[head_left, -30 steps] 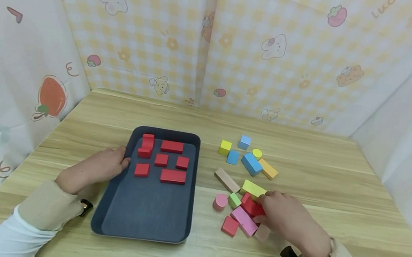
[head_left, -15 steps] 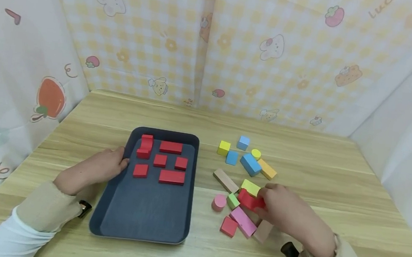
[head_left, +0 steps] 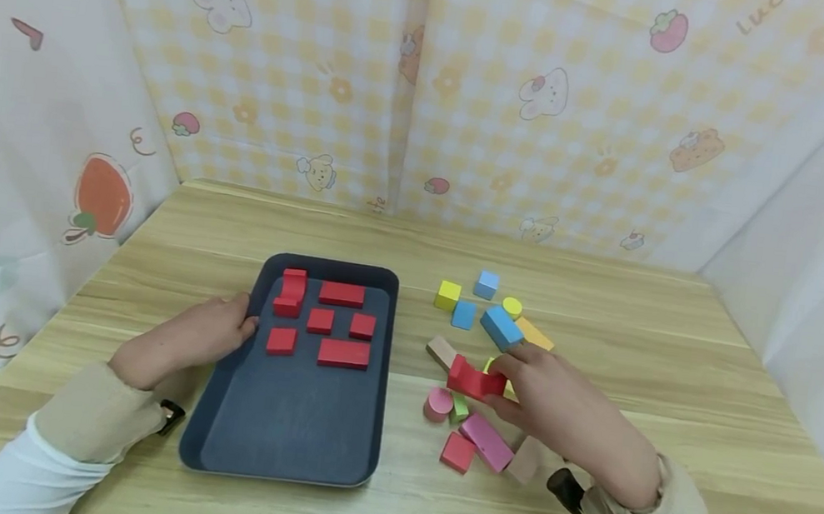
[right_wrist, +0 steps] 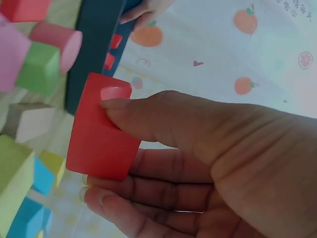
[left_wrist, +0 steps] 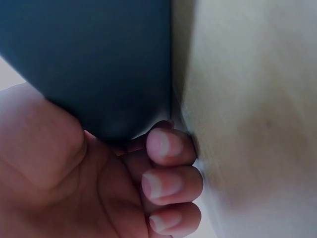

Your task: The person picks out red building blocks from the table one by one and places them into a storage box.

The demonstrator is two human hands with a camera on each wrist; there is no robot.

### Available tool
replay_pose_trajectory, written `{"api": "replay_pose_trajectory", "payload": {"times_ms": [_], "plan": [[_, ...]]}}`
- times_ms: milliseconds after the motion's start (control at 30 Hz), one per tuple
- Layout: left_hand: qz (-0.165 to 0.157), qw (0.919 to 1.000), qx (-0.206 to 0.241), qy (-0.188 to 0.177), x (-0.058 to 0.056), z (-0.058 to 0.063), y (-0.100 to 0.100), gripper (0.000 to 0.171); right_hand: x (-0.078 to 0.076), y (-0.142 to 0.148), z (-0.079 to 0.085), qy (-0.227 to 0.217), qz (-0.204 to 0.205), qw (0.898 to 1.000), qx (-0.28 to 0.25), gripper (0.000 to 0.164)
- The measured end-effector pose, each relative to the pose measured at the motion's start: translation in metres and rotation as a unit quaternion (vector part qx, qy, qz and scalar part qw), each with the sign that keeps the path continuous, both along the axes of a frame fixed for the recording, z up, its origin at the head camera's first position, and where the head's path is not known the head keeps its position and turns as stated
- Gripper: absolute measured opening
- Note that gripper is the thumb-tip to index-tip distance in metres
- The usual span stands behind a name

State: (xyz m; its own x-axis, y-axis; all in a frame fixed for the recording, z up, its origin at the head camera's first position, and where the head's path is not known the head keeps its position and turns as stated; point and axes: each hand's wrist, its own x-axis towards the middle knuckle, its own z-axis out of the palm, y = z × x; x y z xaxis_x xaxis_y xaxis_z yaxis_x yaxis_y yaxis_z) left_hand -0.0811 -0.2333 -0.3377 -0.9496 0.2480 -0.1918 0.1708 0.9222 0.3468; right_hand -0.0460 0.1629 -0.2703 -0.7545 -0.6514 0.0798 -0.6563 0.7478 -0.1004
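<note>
My left hand (head_left: 195,339) grips the left wall of a dark tray (head_left: 288,432). In the left wrist view its fingers curl under the tray edge (left_wrist: 114,59), with the thumb on the other side. Several red blocks lie in the tray's far half, a long red block (head_left: 343,354) among them. To the right of the tray, my right hand (head_left: 555,406) pinches a red block with a curved hollow (head_left: 465,380) over the pile of blocks. The right wrist view shows the thumb flat on one face of this red block (right_wrist: 96,139) and the fingers behind it.
Around the right hand lie a pink cylinder (head_left: 437,405), a green block (head_left: 459,409), a pink block (head_left: 486,442), a red block (head_left: 458,452) and a wooden block (head_left: 526,460). Farther back are a yellow cube (head_left: 448,296) and a blue block (head_left: 502,328). Patterned cloth (head_left: 543,162) hangs behind the table.
My right hand has picked the hollowed red block out of the pile and moved it up and left. The small green block has shifted. My left hand stays on the tray.
</note>
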Motion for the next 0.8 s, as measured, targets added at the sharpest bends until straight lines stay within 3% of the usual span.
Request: {"api": "replay_pose_trajectory", "payload": {"times_ms": [433,800], "plan": [[0.002,1.0000,0.003,-0.007,0.000,0.000,0.000,0.033,-0.014,-0.035,0.011,0.014,0.041,0.999,0.003,0.022],[0.001,0.9999,0.009,-0.012,-0.001,-0.001,-0.001,0.030,-0.021,-0.063,0.028,0.034,0.072,0.996,-0.025,0.021]]}}
